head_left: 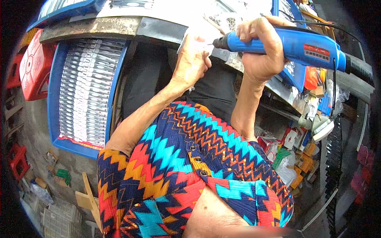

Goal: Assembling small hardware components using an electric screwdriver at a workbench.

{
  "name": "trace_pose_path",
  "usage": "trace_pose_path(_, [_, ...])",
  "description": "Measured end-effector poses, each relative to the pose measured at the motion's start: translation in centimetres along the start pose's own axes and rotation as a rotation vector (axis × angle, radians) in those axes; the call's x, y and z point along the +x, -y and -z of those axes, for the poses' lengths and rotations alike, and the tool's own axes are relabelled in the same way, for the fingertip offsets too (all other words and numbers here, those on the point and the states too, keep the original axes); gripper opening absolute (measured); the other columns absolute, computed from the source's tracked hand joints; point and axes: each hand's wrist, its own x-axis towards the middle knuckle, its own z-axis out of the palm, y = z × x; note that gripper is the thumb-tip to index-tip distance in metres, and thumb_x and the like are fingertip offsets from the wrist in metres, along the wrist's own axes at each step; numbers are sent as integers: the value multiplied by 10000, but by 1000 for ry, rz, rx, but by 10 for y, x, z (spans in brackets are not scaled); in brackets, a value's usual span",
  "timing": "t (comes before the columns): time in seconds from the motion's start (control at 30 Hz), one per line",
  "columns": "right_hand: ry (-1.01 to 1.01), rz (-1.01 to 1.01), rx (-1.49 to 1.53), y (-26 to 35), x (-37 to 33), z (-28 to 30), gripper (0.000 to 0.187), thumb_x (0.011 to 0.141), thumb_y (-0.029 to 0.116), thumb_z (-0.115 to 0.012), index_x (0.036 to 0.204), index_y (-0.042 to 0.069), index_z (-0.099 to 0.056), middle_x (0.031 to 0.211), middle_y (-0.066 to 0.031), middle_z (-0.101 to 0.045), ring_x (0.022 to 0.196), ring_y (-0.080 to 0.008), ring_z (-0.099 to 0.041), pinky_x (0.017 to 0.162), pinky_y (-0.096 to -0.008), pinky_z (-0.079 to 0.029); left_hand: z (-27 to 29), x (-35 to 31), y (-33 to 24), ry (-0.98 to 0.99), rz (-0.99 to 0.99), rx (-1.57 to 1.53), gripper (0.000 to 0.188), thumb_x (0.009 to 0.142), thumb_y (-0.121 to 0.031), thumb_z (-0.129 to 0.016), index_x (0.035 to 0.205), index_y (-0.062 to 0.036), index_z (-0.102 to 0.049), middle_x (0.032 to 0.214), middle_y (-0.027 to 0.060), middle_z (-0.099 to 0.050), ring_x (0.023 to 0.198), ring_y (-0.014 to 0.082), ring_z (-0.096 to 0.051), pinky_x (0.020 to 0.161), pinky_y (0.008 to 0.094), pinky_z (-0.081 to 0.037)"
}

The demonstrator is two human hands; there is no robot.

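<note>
My right hand (262, 53) is wrapped around the body of a blue electric screwdriver (295, 44), which lies nearly level with its black nose pointing left. A cable runs from its rear end. My left hand (191, 63) is closed, fingers pinched, just left of the nose. Between its fingertips is a small white piece (208, 48), close to the screwdriver's tip; its exact kind is too small and washed out to make out. Both hands are over the near edge of the worktable (162, 31), above my lap.
To my left, a blue tray (53, 115) holds rows of slim silver-and-white pieces. Beside it is a red stool (37, 67). Another blue tray (65, 12) sits on the table at far left. On the right are a blue bin (303, 77), a hanging cable, boxes and plastic bags.
</note>
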Motion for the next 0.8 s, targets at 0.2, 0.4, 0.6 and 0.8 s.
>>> trace_pose_path(0.2, [16,63,-85,-3,-1,-9,156,761,47,-516,889,-36,-483,599,-87,-465,513,-197,-464,560,-346,-401,1,2,1,-2,5,17,234,854,-65,-449,1066,-57,-352,562,33,-500,421,78,-447,341,208,-351])
trace_pose_path(0.4, [3,53,-96,-3,-1,-9,145,761,50,-523,873,-37,-494,600,-91,-473,511,-196,-470,557,-340,-403,0,1,-1,18,60,66,276,869,-103,-449,1113,-109,-319,635,30,-490,453,65,-411,365,182,-314])
trace_pose_path(0.6, [10,55,-113,-4,-2,-10,134,764,62,-530,852,-37,-506,611,-88,-477,513,-194,-471,559,-339,-405,1,1,2,26,35,35,276,879,-119,-467,1112,-99,-320,635,31,-493,453,65,-413,365,182,-318])
trace_pose_path(0.8, [13,38,-116,-4,-2,-10,131,768,74,-533,839,-32,-506,609,-82,-477,516,-188,-471,564,-338,-405,0,1,0,8,73,67,277,880,-105,-469,1114,-88,-323,623,35,-495,454,68,-426,364,185,-323])
